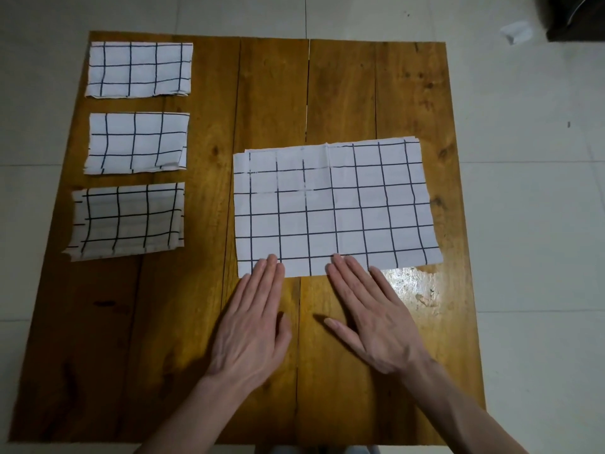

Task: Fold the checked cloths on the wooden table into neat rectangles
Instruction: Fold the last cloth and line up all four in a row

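Note:
A large white cloth with a black check (334, 204) lies flat on the wooden table (271, 93), right of centre, folded into a wide rectangle with layered edges. My left hand (252, 326) rests flat, fingers together, its fingertips on the cloth's near left edge. My right hand (370, 316) also lies flat, its fingertips touching the near edge at the middle. Neither hand grips anything. Three smaller folded checked cloths sit in a column at the left: far (139, 69), middle (137, 143) and near (127, 221).
The table stands on a pale tiled floor (523, 158). A glossy worn patch (412, 283) shines near the big cloth's near right corner. A dark object (576, 18) and a white scrap (517, 32) lie on the floor at the far right.

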